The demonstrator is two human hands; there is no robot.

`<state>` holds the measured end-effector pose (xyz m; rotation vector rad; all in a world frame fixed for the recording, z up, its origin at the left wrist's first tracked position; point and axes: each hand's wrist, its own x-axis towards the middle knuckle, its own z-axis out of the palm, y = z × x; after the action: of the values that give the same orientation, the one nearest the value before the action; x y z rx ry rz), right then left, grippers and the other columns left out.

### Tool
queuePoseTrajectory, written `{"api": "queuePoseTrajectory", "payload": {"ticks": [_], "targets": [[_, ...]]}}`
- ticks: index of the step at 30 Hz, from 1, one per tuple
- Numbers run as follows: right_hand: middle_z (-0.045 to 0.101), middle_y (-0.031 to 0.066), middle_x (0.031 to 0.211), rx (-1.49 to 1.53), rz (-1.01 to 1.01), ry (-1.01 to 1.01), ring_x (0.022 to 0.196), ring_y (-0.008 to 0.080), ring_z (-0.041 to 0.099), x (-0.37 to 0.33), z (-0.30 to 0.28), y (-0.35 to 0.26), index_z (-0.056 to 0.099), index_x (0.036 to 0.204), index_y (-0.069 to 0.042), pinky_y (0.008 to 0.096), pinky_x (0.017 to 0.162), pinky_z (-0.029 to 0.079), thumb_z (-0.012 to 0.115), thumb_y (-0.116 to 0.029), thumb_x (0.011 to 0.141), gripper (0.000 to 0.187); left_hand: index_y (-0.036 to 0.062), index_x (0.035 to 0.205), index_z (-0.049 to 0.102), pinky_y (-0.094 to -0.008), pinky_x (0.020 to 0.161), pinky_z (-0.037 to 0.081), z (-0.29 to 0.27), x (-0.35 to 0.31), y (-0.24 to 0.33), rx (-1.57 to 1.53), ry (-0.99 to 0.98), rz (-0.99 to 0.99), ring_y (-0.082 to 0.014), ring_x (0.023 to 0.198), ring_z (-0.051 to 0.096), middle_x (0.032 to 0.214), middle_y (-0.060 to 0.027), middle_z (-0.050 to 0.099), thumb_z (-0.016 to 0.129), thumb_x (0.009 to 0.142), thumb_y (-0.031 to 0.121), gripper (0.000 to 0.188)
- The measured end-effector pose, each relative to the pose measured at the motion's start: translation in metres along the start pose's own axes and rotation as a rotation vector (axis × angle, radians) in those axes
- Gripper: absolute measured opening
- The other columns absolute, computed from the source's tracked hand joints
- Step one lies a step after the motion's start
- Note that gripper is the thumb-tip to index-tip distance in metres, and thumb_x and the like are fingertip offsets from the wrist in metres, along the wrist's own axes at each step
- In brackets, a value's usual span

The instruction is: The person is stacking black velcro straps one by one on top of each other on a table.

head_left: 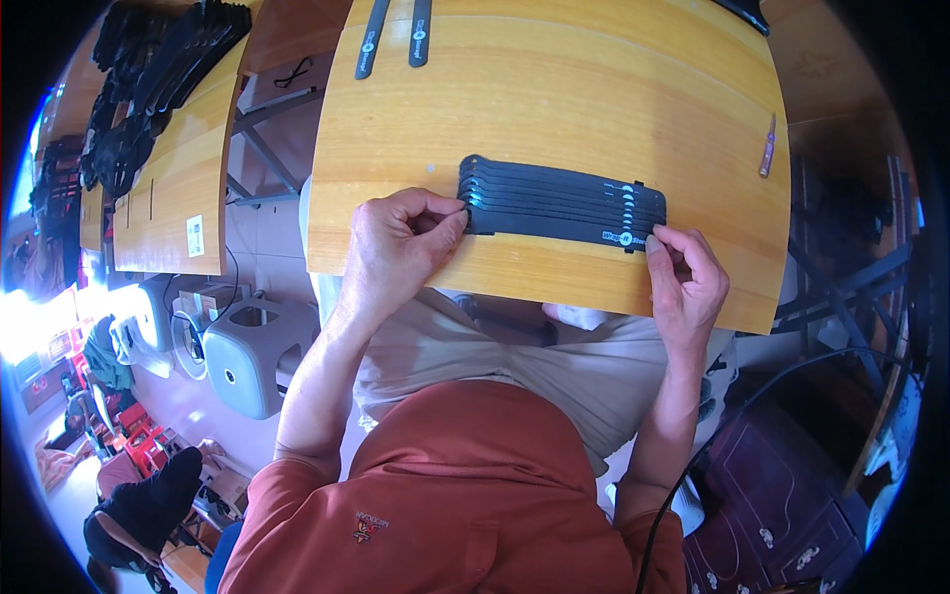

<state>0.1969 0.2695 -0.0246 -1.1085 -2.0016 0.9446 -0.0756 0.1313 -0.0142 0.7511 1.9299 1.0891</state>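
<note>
A row of flat black straps [554, 201] lies across the near half of the wooden table, each overlapping the one before it like steps. White print shows near their right ends. My left hand [396, 247] pinches the left end of the nearest strap between thumb and fingers. At its right end, my right hand [686, 277] has thumb and forefinger closed on the tip. Small dark tabs stick out under the row at its near and far edges. Two more black straps, a left one [370, 42] and a right one [421, 35], lie apart at the far left.
A slim purple pen-like item [768, 147] lies near the table's right edge. On a second table [178, 228] to the left, black straps are heaped [163, 69]. A grey plastic stool [245, 356] stands below it. A dark cable [683, 475] runs beside my right arm.
</note>
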Motion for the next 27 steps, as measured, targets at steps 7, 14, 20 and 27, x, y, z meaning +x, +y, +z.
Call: {"api": "queuePoseTrajectory", "payload": {"ticks": [7, 14, 20, 27], "targets": [[0.064, 0.0088, 0.079, -0.012, 0.014, 0.014, 0.065, 0.0133, 0.06, -0.0004, -0.0004, -0.0005, 0.071, 0.098, 0.005, 0.0261, 0.059, 0.046, 0.072, 0.002, 0.09, 0.008, -0.005, 0.102, 0.075, -0.0217, 0.059, 0.049, 0.0027, 0.0007, -0.0015, -0.012, 0.007, 0.034, -0.0042, 0.065, 0.061, 0.075, -0.0042, 0.072, 0.076, 0.092, 0.006, 0.015], [0.067, 0.0105, 0.082, 0.0, 0.007, 0.029, 0.066, 0.0146, 0.062, -0.0003, 0.0022, 0.0003, 0.071, 0.097, 0.005, 0.0265, 0.061, 0.049, 0.072, 0.004, 0.089, 0.008, -0.0053, 0.103, 0.075, -0.022, 0.059, 0.049, 0.0026, -0.0003, 0.0041, -0.039, 0.007, -0.033, -0.0048, 0.064, 0.061, 0.074, -0.0039, 0.071, 0.075, 0.092, 0.005, 0.014], [0.068, 0.011, 0.082, 0.017, 0.006, 0.02, 0.066, 0.0155, 0.064, -0.0007, 0.0018, 0.0022, 0.071, 0.096, 0.005, 0.0273, 0.061, 0.05, 0.071, 0.004, 0.089, 0.008, -0.0043, 0.101, 0.075, -0.0204, 0.063, 0.056, 0.0037, 0.0003, 0.0048, 0.027, 0.01, -0.041, -0.0056, 0.068, 0.066, 0.079, -0.0042, 0.072, 0.076, 0.094, 0.008, 0.014], [0.067, 0.0113, 0.08, 0.011, -0.011, 0.044, 0.064, 0.0171, 0.064, -0.0001, 0.0036, 0.0018, 0.071, 0.095, 0.004, 0.0282, 0.06, 0.05, 0.071, 0.005, 0.087, 0.008, -0.0063, 0.1, 0.075, -0.0224, 0.059, 0.05, 0.0045, -0.001, 0.0067, -0.006, 0.028, -0.017, -0.0057, 0.064, 0.061, 0.073, -0.0037, 0.07, 0.075, 0.093, 0.005, 0.014]]}}
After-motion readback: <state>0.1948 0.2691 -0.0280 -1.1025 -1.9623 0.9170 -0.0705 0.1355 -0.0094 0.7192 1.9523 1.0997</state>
